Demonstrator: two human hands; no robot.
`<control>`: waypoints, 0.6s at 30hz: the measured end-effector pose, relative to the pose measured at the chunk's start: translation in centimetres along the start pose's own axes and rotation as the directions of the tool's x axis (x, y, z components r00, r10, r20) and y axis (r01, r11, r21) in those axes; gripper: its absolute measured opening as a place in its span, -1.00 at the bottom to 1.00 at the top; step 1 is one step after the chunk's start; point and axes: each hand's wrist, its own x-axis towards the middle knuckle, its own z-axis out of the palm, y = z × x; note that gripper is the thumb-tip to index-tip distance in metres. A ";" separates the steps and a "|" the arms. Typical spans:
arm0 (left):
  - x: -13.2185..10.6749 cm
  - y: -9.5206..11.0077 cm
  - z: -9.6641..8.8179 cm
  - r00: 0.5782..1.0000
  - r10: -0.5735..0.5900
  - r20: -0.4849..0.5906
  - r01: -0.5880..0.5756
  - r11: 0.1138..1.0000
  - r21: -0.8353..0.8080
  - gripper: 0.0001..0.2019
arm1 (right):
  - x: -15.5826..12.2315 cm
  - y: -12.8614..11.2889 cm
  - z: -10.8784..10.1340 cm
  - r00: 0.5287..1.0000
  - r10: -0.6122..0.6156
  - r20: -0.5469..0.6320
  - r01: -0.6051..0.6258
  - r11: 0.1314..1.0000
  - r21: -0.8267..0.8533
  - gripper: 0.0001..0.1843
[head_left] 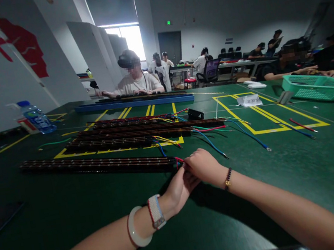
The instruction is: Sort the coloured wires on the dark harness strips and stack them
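Pinched closed, your left hand (177, 190) and right hand (204, 167) are holding wires (178, 161) where the nearest black bar (97, 165) ends, seemingly steadying them.

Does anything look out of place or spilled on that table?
Possibly: a thin red wire and a thin blue wire lie apart from the long, black, copper-striped bars, where most wires cluster. They cross the yellow rectangular outline. I see no spill.

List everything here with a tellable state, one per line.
Left grip: partly hidden, beside wires
Right grip: curled closed at wires
Nearest bar: lying flat
Other bars: grouped, wire ends loose
Bottle: capped
Basket: upright
Exit sign: lit
Door: looks shut
Blind: partly lowered
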 end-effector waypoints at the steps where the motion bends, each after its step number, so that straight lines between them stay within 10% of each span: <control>1: 0.0 0.0 0.0 1.000 0.001 -0.012 -0.001 1.000 -0.022 -0.78 | -0.1 -0.2 0.1 1.000 -0.007 -0.015 0.007 1.000 -0.009 -0.81; 18: 0.5 0.0 -0.3 0.987 0.047 -0.155 -0.046 0.999 0.011 -0.90 | -2.5 -2.6 0.4 0.970 -0.134 -0.203 0.086 0.969 -0.230 -0.68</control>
